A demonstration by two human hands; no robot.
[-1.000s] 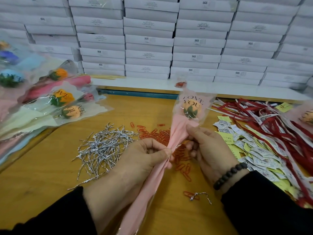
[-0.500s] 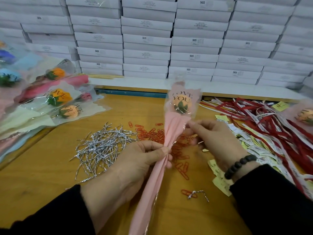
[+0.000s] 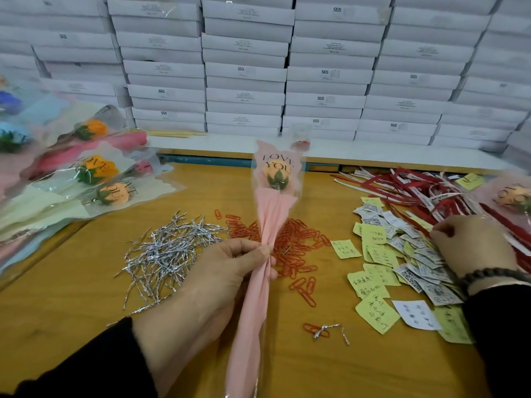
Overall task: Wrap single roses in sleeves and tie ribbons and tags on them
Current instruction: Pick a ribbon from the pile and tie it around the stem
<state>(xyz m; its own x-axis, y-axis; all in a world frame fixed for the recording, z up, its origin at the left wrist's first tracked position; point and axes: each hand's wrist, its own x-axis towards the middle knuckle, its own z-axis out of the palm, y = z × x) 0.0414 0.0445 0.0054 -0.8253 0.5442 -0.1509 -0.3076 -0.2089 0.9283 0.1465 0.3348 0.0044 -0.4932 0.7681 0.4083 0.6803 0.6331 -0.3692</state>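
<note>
My left hand (image 3: 218, 280) grips a pink sleeve (image 3: 258, 282) at its gathered neck and holds it upright. An orange rose (image 3: 277, 173) shows behind the clear top printed "LOVE YOU". My right hand (image 3: 471, 242) is far to the right, fingers curled down onto the heap of red ribbons (image 3: 408, 193) and printed tags (image 3: 416, 254). Whether it has pinched anything is hidden under the fingers.
Silver twist ties (image 3: 169, 248) and orange paper clips (image 3: 298, 239) lie piled on the wooden table (image 3: 71, 311). Yellow notes (image 3: 373, 311) sit near the tags. Wrapped roses (image 3: 94, 173) lie stacked at the left, another (image 3: 514, 196) at the right. White boxes (image 3: 244, 70) wall off the back.
My right hand let go of the sleeve and moved right to the ribbon and tag heap. The left hand kept its grip and the sleeve now stands more upright.
</note>
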